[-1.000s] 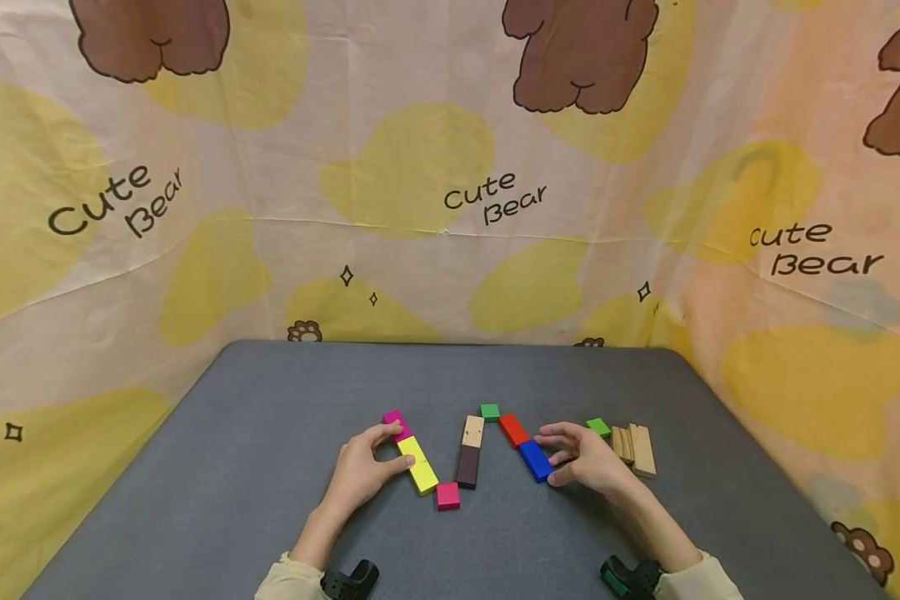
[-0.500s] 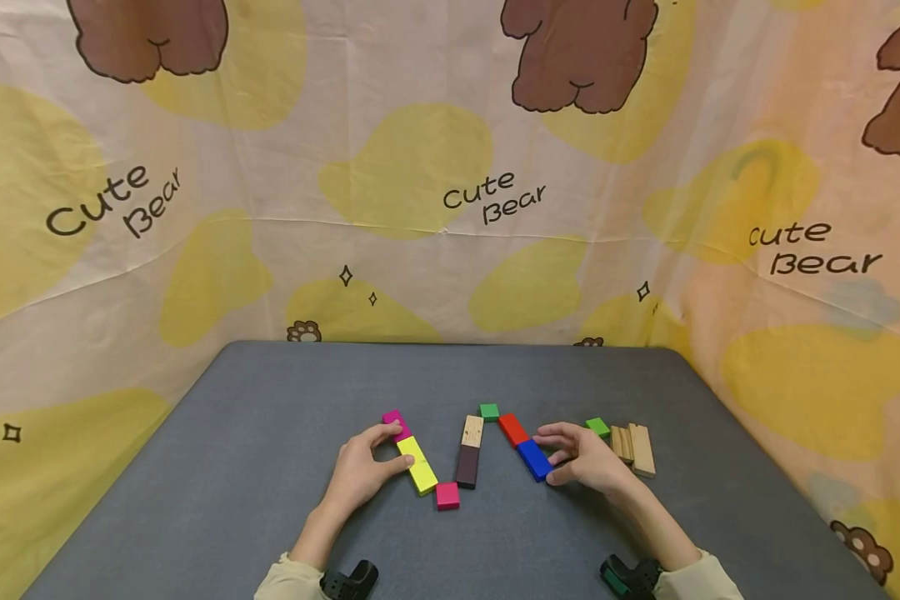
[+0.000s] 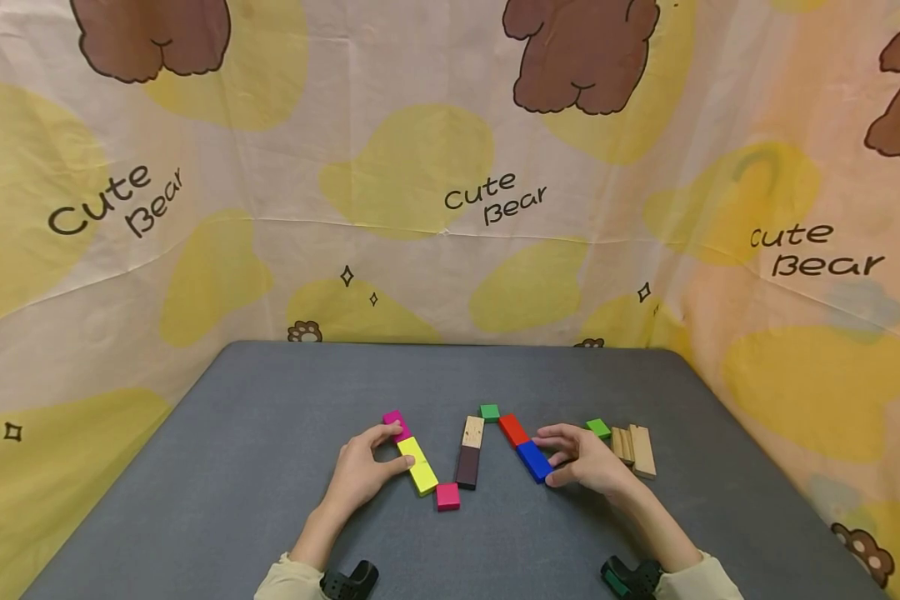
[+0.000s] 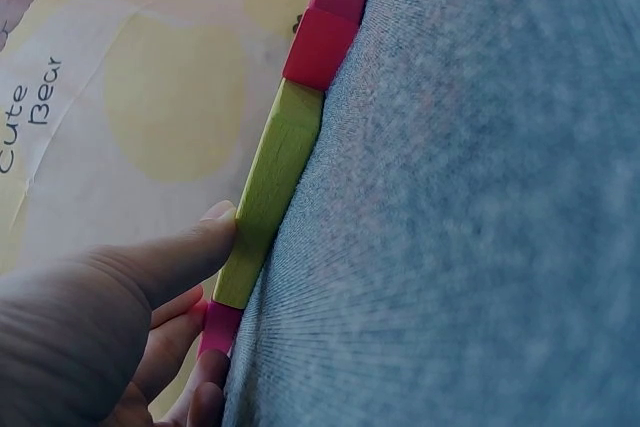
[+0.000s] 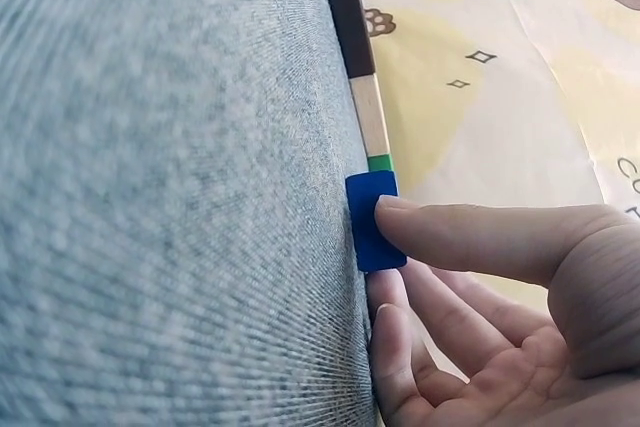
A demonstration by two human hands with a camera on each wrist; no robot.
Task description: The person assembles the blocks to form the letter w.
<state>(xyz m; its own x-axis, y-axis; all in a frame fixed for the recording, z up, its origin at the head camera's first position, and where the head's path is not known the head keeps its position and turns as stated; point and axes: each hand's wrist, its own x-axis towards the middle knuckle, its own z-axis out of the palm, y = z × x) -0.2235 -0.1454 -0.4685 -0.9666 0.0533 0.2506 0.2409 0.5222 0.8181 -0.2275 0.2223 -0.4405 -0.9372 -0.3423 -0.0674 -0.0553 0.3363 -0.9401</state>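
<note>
In the head view my left hand [image 3: 363, 462] lies along the left side of a two-block line. Its thumb touches the yellow block [image 3: 417, 467], while its fingers reach the magenta block [image 3: 397, 423] beyond. My right hand [image 3: 585, 458] is against the blue block [image 3: 534, 461], which lines up with a red block [image 3: 513, 430]. In the right wrist view that thumb presses the blue block's near end, and the fingers are bent beside it. A pink block [image 3: 447, 497], dark brown block [image 3: 467, 467], plain wooden block [image 3: 473, 431] and green block [image 3: 489, 412] continue the zigzag between both hands.
Right of the right hand lie a light green block [image 3: 598, 427] and several plain wooden blocks [image 3: 643, 451]. All stand on a grey cloth-covered table [image 3: 307, 383]. A printed bear curtain [image 3: 420, 167] hangs behind and at the sides.
</note>
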